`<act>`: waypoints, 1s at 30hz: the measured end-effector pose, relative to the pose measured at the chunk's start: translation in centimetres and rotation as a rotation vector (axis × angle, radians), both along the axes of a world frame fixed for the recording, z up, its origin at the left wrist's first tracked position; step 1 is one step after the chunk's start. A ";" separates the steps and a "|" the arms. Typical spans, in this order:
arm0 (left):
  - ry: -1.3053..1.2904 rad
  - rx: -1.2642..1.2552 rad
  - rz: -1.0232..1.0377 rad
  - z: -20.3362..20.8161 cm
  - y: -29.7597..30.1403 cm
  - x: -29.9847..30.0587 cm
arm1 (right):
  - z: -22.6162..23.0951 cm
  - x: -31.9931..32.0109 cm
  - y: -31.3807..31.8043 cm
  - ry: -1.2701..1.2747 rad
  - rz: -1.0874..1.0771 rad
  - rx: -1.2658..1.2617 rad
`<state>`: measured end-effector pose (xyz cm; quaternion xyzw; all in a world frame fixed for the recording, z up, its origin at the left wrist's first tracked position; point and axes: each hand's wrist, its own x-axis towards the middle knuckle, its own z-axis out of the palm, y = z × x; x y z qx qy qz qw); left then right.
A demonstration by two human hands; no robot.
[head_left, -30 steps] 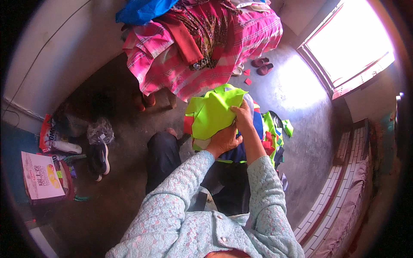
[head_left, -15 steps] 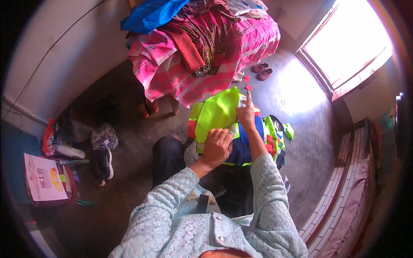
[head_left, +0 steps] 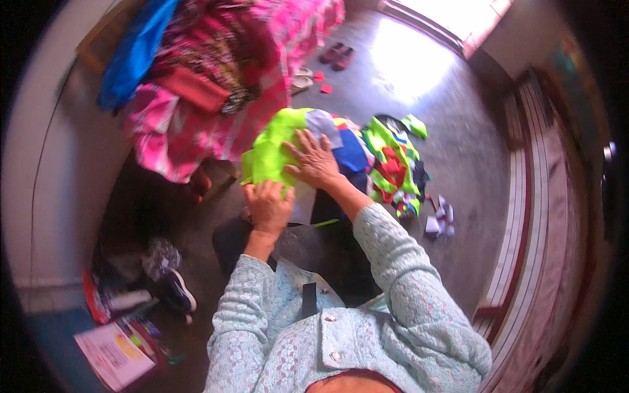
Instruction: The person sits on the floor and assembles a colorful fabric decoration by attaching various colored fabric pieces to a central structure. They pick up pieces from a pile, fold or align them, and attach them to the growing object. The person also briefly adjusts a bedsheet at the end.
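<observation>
Neon yellow fabric [head_left: 275, 147] lies over my lap among other cloth pieces. My right hand [head_left: 318, 162] rests flat on it with fingers spread, partly over a grey cloth patch [head_left: 324, 126]. At the near left edge of the yellow fabric, my left hand [head_left: 268, 206] has its fingers curled down on the cloth, gripping it. Blue cloth [head_left: 352, 152] sits right of my right hand. Further right is a heap of multicoloured scraps [head_left: 393, 164] in yellow, red and black.
A bed or table draped in pink checked cloth [head_left: 157, 131] stands at the far left, with a blue bag [head_left: 137, 56] on it. Dark red shoes [head_left: 337, 57], red scraps [head_left: 325, 89] and white scraps [head_left: 440, 219] lie on the floor. A black shoe [head_left: 177, 291] and a printed box [head_left: 114, 357] are at lower left.
The view has swung right. My right hand has gone from a pointing finger to a flat, spread palm on the cloth. My left hand has moved to the fabric's near left edge.
</observation>
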<state>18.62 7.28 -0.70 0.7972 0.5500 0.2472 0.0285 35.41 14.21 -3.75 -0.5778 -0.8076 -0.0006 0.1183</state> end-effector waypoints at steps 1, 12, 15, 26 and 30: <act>0.009 -0.020 0.026 0.5 0.6 0.2 | 0.0 -0.1 0.0 0.017 0.007 0.009; 0.110 -0.060 -0.055 -4.6 10.1 3.8 | 0.3 4.1 1.0 0.639 0.138 -0.142; 0.279 0.019 0.020 -4.1 8.7 4.9 | 0.9 9.3 -0.1 1.274 0.085 -0.310; 0.314 -0.010 -0.010 -2.4 8.5 6.1 | -15.6 31.4 -3.1 1.511 -0.843 -0.230; 0.325 -0.053 -0.010 -1.7 8.5 6.3 | -19.3 30.5 0.5 0.916 -0.956 -0.164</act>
